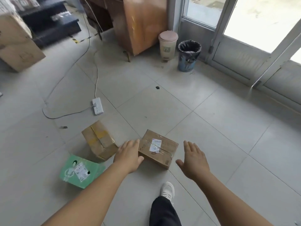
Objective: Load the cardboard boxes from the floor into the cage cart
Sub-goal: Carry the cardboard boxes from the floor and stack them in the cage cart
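Head view, looking down at grey tiled floor, whole frame a bit motion-blurred. Both arms reach forward from 6 o'clock edge, upper arms cut off by frame. Left hand flat, fingers straight and together, thumb out, against the left side of the flat brown box at about 6 o'clock of centre; whether palm really touches the cardboard is hard to tell, nothing gripped. Right hand spread wide, fingers straight, just beside the box's right end but apart from it, holding nothing. Flat brown box lies on floor, clear tape and a white label on top, print unreadable. At 9 o'clock of it a taller cardboard box with yellow tape, its lower near corner hidden by the left hand. At 7 o'clock a green parcel with a white sticker, text too blurred to read. White shoe and dark trouser leg at 6 o'clock, leg cut off by bottom edge. White power strip with cable at 10 o'clock of centre. Large cardboard carton at far 10 o'clock, cropped by left edge. Wooden cabinet at 12 o'clock, top cut off; pink-lidded bin and black-lined bin beside it. Glass door at 2 o'clock, overexposed. Cage cart not in frame
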`<state>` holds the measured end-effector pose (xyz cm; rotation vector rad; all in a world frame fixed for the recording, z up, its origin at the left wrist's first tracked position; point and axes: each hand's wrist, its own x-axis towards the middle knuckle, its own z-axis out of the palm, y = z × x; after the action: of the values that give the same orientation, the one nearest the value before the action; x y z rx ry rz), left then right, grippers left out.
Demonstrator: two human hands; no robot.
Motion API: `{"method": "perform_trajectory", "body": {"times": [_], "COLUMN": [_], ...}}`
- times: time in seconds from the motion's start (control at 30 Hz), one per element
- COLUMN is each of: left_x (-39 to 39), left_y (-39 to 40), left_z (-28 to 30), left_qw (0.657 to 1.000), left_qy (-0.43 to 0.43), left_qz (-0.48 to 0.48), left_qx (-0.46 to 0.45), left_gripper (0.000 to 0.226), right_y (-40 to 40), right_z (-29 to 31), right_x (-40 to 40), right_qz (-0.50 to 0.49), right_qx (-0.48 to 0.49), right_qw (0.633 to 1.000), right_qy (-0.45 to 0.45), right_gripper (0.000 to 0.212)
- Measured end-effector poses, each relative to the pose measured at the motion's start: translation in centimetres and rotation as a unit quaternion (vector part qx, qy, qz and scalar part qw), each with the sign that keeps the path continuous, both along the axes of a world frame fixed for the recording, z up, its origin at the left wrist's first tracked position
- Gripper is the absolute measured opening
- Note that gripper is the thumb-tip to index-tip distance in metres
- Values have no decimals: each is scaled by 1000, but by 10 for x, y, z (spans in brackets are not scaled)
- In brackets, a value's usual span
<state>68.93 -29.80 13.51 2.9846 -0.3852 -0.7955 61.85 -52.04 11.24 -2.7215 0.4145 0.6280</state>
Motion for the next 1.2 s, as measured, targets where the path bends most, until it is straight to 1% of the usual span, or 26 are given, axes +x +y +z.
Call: {"method": "perform_trajectory", "body": {"times": [0.13,0.27,0.4,0.57,0.67,0.77,0.87,1.03,1.2], "left_x": [51,96,134,173,190,202,212,223,227], "left_y": [-11,-16,-4,8,9,7,5,1,-7], "left_z": [-21,-60,-120,-215,-276,-330,-379,-444,-492], "left_qw": [999,998,995,989,986,984,983,981,974], "left_qy": [24,56,87,132,154,173,179,188,207], "left_qz": [-7,4,25,39,28,22,33,38,89], "left_qx": [21,22,39,52,54,47,31,13,9], "left_gripper": [71,71,72,75,77,78,82,88,94], "right_y": [-12,-22,-25,-25,-19,-10,-7,-11,-11], "right_z": [-31,-69,-119,-202,-259,-312,-361,-429,-484], "right_x": [49,87,114,139,148,152,153,149,144], "right_qz": [-7,-23,-50,-94,-140,-166,-195,-252,-325], "right_qx": [5,10,23,28,41,55,73,87,106], "right_qw": [1000,999,996,990,982,976,967,951,925], "right_qy": [13,40,70,100,117,133,145,160,168], "right_gripper": [82,82,83,84,85,86,94,103,104]}}
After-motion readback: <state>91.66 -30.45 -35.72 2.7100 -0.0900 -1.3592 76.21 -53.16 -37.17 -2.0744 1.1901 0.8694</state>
